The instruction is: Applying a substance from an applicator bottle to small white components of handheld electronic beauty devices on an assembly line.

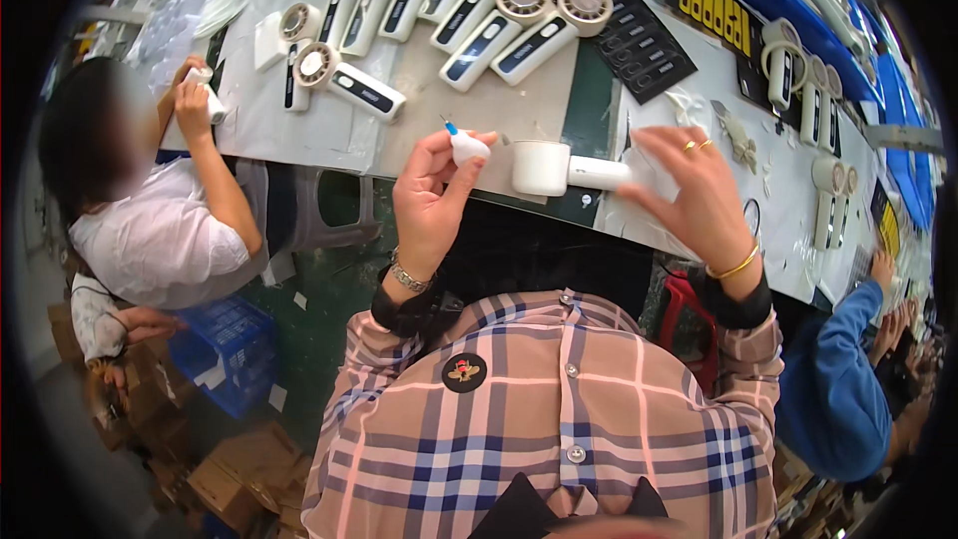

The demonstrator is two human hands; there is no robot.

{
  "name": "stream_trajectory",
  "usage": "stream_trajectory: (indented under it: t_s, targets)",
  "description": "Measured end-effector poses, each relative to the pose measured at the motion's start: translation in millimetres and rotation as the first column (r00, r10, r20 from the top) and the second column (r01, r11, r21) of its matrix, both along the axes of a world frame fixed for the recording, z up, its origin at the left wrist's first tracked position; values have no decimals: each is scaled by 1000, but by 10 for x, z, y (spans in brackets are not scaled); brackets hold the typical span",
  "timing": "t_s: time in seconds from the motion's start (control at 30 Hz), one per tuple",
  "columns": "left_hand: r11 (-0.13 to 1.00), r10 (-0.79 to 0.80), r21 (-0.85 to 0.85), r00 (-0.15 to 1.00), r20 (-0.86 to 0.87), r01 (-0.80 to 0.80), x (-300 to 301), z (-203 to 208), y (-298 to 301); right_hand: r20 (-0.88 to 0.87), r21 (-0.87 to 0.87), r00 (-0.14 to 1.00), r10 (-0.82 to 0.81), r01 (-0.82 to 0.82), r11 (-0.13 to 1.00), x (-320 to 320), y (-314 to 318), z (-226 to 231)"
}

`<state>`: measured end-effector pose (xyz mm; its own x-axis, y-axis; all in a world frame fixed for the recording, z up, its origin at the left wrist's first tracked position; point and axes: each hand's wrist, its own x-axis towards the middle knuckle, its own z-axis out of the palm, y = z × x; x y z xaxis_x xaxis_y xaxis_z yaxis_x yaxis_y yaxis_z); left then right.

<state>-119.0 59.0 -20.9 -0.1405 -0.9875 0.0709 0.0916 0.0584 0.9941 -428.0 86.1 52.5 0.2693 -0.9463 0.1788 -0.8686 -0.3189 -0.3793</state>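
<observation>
My left hand (431,190) is closed on a small white bottle (469,148) with a blue needle tip pointing up and away. Beside it, at the near edge of the table, a white handheld fan (540,169) lies with its round head toward my left hand and its handle pointing right. My right hand (689,190) hovers at the handle's end with fingers spread and thumb apart. Its fingers hold nothing that I can make out, and I cannot tell whether the thumb touches the handle.
Several handheld fans (496,30) with dark handle panels lie across the far table. A black tray (639,50) sits to their right, with more fans (820,105) beyond. At left a co-worker (170,210) handles a white part; another person's blue sleeve (838,389) shows at right.
</observation>
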Motion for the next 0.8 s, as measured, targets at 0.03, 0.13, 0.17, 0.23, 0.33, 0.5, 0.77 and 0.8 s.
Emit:
stream_trajectory:
  t_s: [0.03, 0.13, 0.17, 0.23, 0.33, 0.5, 0.77, 0.8]
  targets:
    - [1000, -13, 6, 1000, -12, 13, 11, -2, -3, -3, 20, 999, 37, -37, 999, 61, 3, -20]
    - [999, -18, 30, 999, -37, 19, 41, 4, 42, -8, 62, 993, 120, -119, 991, 185, 14, -102]
    - [998, -30, 47, 998, -57, 32, 30, -3, 37, -9, 45, 991, 130, -130, 991, 188, 6, -123]
    - [997, -41, 57, 996, -81, 46, 27, -23, 26, -12, 10, 989, 145, -145, 989, 193, -2, -153]
    - [996, -80, 22, 988, -133, 83, 10, -59, 33, 46, 124, 991, 126, -131, 984, 229, 19, -163]
    - [989, -128, 50, 972, -195, 141, -104, -8, 10, 285, 458, 956, -69, -73, 886, 361, 84, -114]
    - [985, -123, -144, 969, -217, 93, -307, 78, -273, 381, 40, 892, -244, 248, 968, 570, 154, -201]
    - [982, -88, -180, 984, -156, 60, -274, 86, -290, 380, 36, 892, -246, 252, 967, 578, 124, -208]
